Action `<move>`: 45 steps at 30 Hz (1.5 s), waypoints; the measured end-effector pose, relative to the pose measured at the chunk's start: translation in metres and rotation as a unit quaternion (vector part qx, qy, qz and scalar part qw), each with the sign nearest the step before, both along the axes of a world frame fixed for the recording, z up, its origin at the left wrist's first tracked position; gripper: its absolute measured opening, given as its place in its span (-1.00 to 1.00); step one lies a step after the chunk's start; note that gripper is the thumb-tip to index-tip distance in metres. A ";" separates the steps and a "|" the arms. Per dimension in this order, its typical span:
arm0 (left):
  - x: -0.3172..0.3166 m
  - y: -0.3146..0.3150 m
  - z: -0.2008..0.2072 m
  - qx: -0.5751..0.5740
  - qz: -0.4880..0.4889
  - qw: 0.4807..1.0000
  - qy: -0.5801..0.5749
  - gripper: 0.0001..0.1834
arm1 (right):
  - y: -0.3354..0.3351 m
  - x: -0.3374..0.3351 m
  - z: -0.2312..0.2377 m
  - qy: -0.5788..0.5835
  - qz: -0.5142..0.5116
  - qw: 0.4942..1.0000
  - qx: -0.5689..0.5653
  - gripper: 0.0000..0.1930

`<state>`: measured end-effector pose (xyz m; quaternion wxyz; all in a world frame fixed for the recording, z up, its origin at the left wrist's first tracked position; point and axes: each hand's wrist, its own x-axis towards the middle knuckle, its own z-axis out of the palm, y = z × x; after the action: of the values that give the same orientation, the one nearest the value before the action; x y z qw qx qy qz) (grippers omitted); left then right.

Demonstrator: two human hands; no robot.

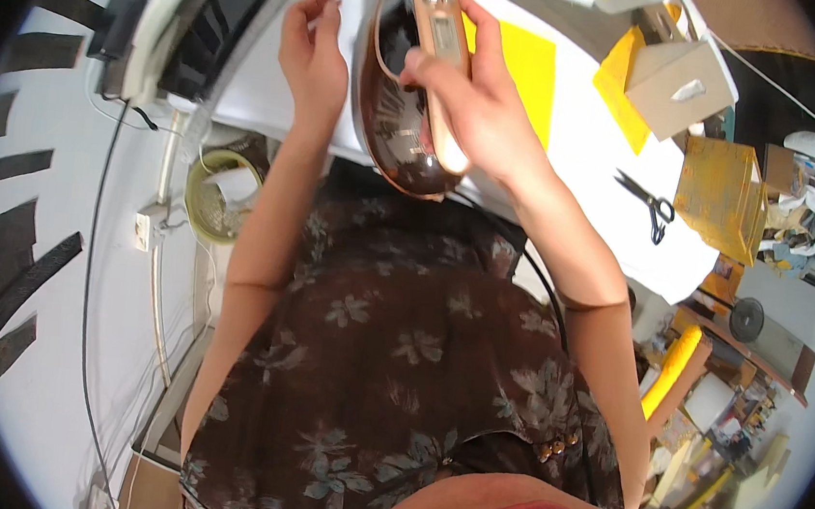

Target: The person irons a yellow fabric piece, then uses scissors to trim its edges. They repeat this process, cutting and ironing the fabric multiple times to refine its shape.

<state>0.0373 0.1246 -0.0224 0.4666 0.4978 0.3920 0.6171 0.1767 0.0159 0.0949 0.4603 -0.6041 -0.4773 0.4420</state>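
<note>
My right hand is wrapped round the pinkish-beige handle of a glossy dark brown appliance that looks like an electric iron. Its handle carries a small display and buttons at the far end. A black cord shows by its near end. To the left of it, my left hand is raised over the white cloth, fingers loosely bent and a little apart, with nothing visible in them. A bright yellow sheet lies on the white cloth beside my right hand, partly hidden by it.
Black-handled scissors lie on the cloth at the right. Beyond them are a cardboard piece and a yellowish box. Below the table's left side stands a greenish bin. A black cable hangs along the left wall.
</note>
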 end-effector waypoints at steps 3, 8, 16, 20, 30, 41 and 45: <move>0.000 -0.004 0.007 0.005 0.035 0.999 0.030 -0.73 | 0.027 0.015 0.010 -0.083 0.034 0.996 -0.027 0.03; 0.010 -0.007 0.007 0.066 0.038 0.997 0.021 -0.76 | 0.080 0.046 0.048 -0.244 0.120 0.960 -0.072 -0.10; -0.003 -0.020 0.029 0.231 -0.099 0.935 0.249 -0.75 | 0.171 0.020 0.235 -0.520 0.246 0.816 0.058 -0.48; 0.019 -0.024 0.037 0.298 -0.252 0.816 0.425 -0.33 | 0.261 0.056 0.232 -0.728 0.187 0.631 0.192 -0.55; 0.009 -0.021 0.043 0.257 -0.255 0.791 0.493 -0.29 | 0.428 0.067 0.117 -0.546 0.283 0.730 0.298 -0.51; 0.016 -0.017 0.042 0.258 -0.262 0.800 0.475 -0.33 | 0.399 0.081 0.092 -0.520 0.137 0.721 0.436 -0.58; 0.000 -0.022 0.025 0.244 -0.220 0.808 0.488 -0.34 | 0.224 0.033 0.136 -0.427 0.215 0.753 0.452 -0.63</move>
<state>0.0375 0.1026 0.0030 0.1999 0.9039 0.2848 0.2490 0.2101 0.2403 0.2310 0.3212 -0.3330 -0.8855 -0.0419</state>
